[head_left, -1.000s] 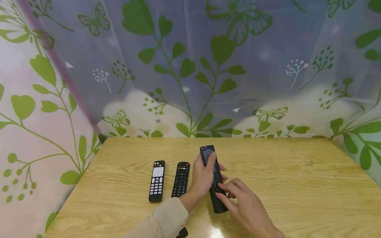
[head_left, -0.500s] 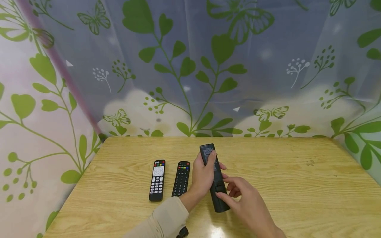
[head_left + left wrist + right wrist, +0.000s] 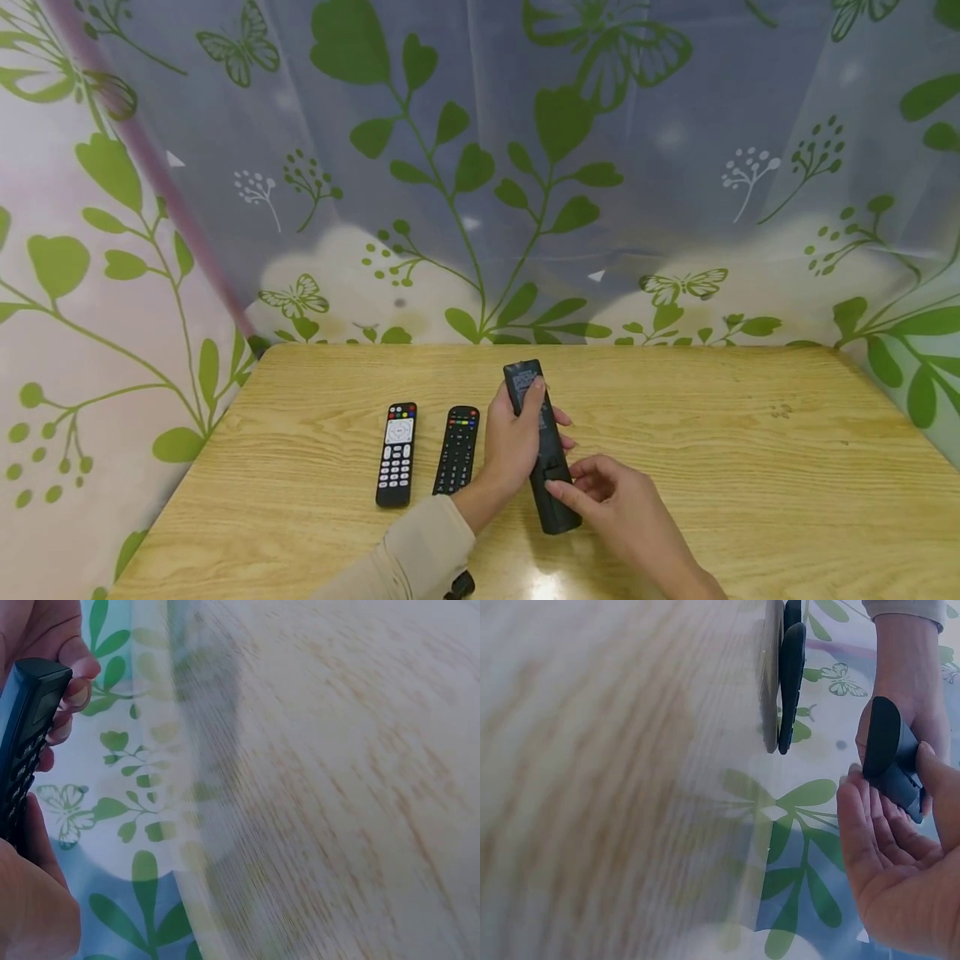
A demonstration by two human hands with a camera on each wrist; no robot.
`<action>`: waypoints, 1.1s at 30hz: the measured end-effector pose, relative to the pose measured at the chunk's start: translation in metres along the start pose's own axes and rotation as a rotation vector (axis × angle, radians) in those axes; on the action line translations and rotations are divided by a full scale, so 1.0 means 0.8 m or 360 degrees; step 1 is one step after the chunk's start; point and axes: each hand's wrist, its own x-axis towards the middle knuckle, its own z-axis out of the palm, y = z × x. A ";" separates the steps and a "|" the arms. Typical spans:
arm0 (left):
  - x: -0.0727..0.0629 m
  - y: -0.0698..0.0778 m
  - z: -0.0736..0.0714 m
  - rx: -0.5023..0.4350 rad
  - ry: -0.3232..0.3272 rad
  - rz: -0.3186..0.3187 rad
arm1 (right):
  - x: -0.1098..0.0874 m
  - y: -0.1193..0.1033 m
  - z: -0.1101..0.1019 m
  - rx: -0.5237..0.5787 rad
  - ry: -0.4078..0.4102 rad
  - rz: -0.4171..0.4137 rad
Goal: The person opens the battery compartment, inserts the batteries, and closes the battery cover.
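Note:
In the head view a black remote control [image 3: 558, 510] is held face down, its printed label and battery cover upward. My left hand [image 3: 510, 442] grips its upper half, thumb across the label and fingers wrapped underneath. At the lower half, my right hand [image 3: 630, 512] lays its thumb on the battery cover seam, with the other fingers bent at the right edge. The left wrist view shows the buttons of the held remote [image 3: 26, 742] from below. In the right wrist view its rounded end [image 3: 883, 739] sits between the right thumb [image 3: 935, 769] and fingers.
Left of my hands, a black remote with white buttons [image 3: 395, 458] and a black remote with dark buttons [image 3: 456, 450] lie face up on the wooden table [image 3: 712, 417]. A small black object [image 3: 461, 583] shows beside the left sleeve [image 3: 427, 542]. Patterned cloth [image 3: 480, 167] hangs behind.
The right index finger has moved off the battery cover to the remote's right edge and curled in. The thumb stays on the cover. The left hand keeps its grip.

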 end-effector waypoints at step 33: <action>-0.003 0.003 0.002 -0.0026 -0.0047 0.0007 | 0.003 0.012 -0.001 0.0236 -0.0122 -0.0026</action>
